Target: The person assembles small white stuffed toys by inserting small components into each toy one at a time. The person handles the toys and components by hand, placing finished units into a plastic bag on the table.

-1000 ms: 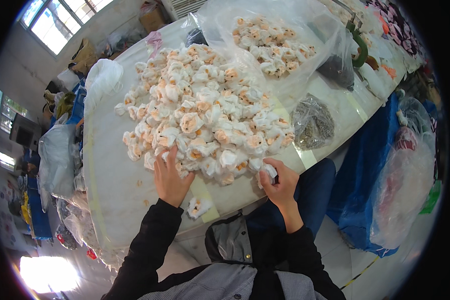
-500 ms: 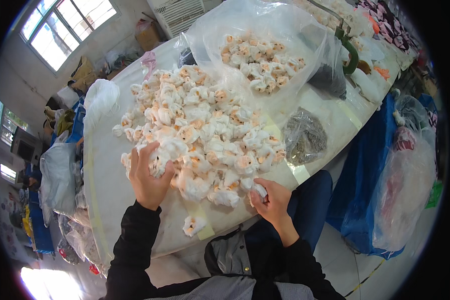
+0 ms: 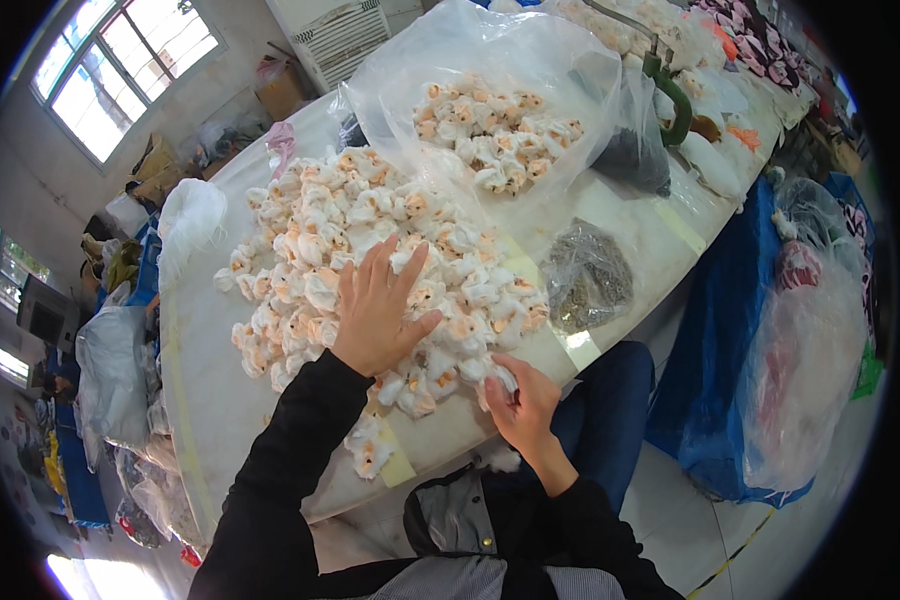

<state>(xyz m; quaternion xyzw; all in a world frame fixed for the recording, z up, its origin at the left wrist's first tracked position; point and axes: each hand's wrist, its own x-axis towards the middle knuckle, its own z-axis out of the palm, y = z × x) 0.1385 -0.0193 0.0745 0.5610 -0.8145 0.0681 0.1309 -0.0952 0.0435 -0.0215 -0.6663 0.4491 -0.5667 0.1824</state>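
Observation:
A broad heap of small white-and-peach plush pieces (image 3: 310, 240), several with dark dots on them, spreads over the pale table. My left hand (image 3: 380, 310) lies palm down over the middle of the heap, fingers spread, with nothing visible in its grasp. At the heap's near right edge, my right hand (image 3: 525, 405) pinches a white plush piece (image 3: 498, 378) between thumb and fingers. One fluffy piece (image 3: 368, 450) sits at the near side, by a yellow tape strip. A white tuft (image 3: 500, 459) shows just past the table edge, below my right hand.
A large clear plastic bag (image 3: 390, 75) behind the heap holds more plush pieces. To the right are a clear bag of dark grains (image 3: 588, 275), a dark-filled bag (image 3: 635, 160) and a green clamp (image 3: 675, 105). White thread (image 3: 192, 218) lies far left; a blue sack (image 3: 715, 370) stands beside the table.
My left hand has let go of the fluff it held and moved right onto the heap, fingers spread. My right hand keeps its pinch. The view has shifted slightly.

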